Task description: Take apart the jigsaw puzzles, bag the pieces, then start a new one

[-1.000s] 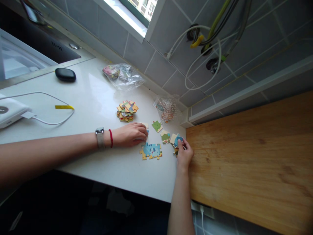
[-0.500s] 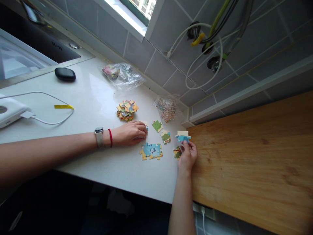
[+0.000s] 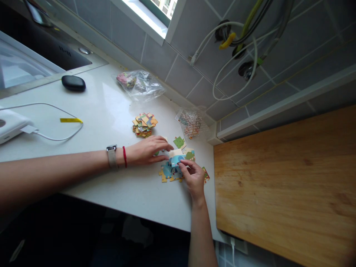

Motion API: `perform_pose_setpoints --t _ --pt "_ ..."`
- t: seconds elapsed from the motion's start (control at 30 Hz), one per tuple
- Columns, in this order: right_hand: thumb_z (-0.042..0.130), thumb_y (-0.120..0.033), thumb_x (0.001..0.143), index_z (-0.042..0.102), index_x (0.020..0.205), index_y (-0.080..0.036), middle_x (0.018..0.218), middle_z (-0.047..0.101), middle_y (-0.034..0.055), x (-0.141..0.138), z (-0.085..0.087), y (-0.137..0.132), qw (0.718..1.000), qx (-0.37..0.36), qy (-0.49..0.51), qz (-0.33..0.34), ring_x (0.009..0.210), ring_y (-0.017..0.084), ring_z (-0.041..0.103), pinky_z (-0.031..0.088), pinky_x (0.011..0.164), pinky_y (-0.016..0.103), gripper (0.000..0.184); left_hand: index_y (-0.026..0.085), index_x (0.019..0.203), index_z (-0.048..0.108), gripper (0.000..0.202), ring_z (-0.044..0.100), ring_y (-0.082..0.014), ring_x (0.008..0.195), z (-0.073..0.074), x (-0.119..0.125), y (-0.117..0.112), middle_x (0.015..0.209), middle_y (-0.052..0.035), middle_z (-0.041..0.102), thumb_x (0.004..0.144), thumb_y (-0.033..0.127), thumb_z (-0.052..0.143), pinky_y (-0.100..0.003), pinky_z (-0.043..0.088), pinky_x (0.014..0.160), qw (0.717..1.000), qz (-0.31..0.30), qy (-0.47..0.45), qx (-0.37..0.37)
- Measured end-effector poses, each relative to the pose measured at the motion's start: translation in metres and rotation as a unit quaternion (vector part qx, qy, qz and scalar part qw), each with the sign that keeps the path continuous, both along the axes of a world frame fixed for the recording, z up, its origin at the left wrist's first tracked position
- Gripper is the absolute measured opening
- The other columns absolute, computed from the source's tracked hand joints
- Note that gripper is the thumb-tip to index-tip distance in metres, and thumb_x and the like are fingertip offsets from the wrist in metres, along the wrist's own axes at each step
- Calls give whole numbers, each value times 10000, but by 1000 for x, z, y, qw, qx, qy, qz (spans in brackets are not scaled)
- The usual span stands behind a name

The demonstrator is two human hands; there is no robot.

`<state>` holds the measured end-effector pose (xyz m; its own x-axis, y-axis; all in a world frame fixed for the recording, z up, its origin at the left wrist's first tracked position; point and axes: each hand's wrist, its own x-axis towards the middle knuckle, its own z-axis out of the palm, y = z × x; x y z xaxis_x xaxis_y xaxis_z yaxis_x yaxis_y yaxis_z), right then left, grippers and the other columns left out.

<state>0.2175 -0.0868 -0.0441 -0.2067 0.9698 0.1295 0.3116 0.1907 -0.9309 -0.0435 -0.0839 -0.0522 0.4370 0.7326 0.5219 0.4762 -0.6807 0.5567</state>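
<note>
My right hand [image 3: 193, 176] pinches a blue and cream puzzle piece [image 3: 174, 157] between thumb and fingers. That piece is over the top edge of a joined blue puzzle section [image 3: 167, 172], partly covering it; whether they touch I cannot tell. My left hand [image 3: 152, 150] has its thumb and fingers apart, their tips close to the held piece's left side. Bits of other pieces peek out around the left fingers. Two loose green pieces lie beyond, one with a plain green shape [image 3: 178, 142] and one half covered [image 3: 190, 155]. Another piece [image 3: 206, 175] shows behind my right hand.
A pile of puzzle pieces [image 3: 144, 125] sits above my left hand. Two clear plastic bags, one crumpled [image 3: 143, 85] and one with pieces inside [image 3: 191, 122], lie by the wall. A wooden board [image 3: 278, 178] borders the right. A black mouse-like object [image 3: 73, 83] and white cable [image 3: 66, 140] are left.
My right hand has carried the blue and cream piece leftward from the board's edge to the joined section. My left hand's fingers have spread and moved slightly right.
</note>
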Motion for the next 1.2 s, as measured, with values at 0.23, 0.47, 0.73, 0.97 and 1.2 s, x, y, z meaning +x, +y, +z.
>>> perform_pose_setpoints --t 0.23,0.47,0.73,0.97,1.2 --pt "771 -379 878 835 1057 -229 913 769 66 3 3 -2 993 -3 -59 100 694 171 664 557 620 292 243 224 1056 752 183 639 -226 1033 -1 0 3 1040 -81 748 1035 321 598 -360 510 921 998 -64 -17 -11" --pt "758 -314 893 831 1102 -262 934 795 59 2 7 -2 983 53 -119 127 779 195 680 561 718 322 228 223 1067 748 163 615 -241 1061 -2 -2 2 1064 -84 729 991 346 673 -376 494 934 998 -59 16 -7" --pt "754 -292 898 802 1183 -267 1012 790 62 3 4 -1 980 52 -134 135 795 193 670 564 755 327 291 223 1081 742 143 604 -249 1087 -6 -2 4 1072 -82 724 981 309 686 -380 483 948 998 -53 43 -3" --pt "751 -248 892 756 1257 -284 1059 755 44 6 -3 1 978 39 -148 143 708 151 573 519 700 285 367 226 1072 753 134 605 -254 1093 -9 -2 5 1074 -78 728 984 222 654 -391 480 958 998 -42 51 -3" --pt "750 -211 885 741 1260 -287 1013 728 26 4 -1 0 977 46 -150 141 704 145 563 505 714 281 383 235 1074 761 127 617 -246 1073 -9 -2 5 1062 -75 731 970 267 697 -373 480 946 998 -47 36 -7"
